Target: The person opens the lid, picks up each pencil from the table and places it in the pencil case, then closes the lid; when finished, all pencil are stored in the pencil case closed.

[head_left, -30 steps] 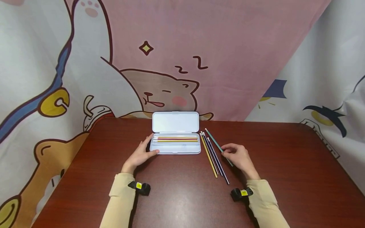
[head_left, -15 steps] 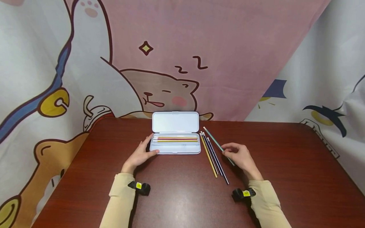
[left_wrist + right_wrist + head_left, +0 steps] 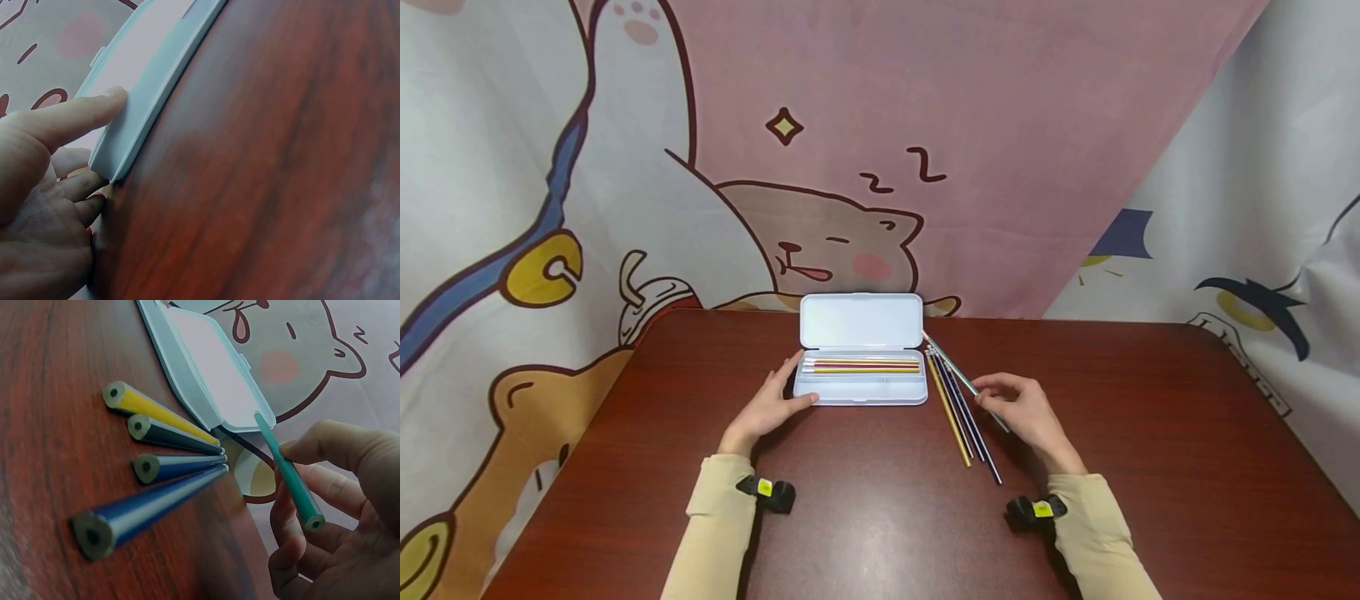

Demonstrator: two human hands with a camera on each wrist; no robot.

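A white pencil case (image 3: 861, 393) stands with its lid up at the back of the table, several pencils (image 3: 865, 367) lying in its rear compartment. My left hand (image 3: 765, 410) holds its left end, thumb (image 3: 94, 112) on the front wall and fingers at the end. Between thumb and fingers my right hand (image 3: 1026, 417) pinches a green pencil (image 3: 290, 475), which slants toward the case; its eraser end is by the case's right side in the head view. Beside it lie a yellow pencil (image 3: 156, 412), a dark pencil (image 3: 172, 434) and two blue pencils (image 3: 156, 509).
The brown table (image 3: 865, 525) ends at a hanging cloth (image 3: 1000, 167) with cartoon drawings. The pencil case's raised lid (image 3: 861, 322) stands near that cloth. Both wrists carry a small black camera (image 3: 775, 496).
The right hand has shifted slightly left, and the green pencil's far end has swung left to the case's side. The left hand and the case have stayed in place.
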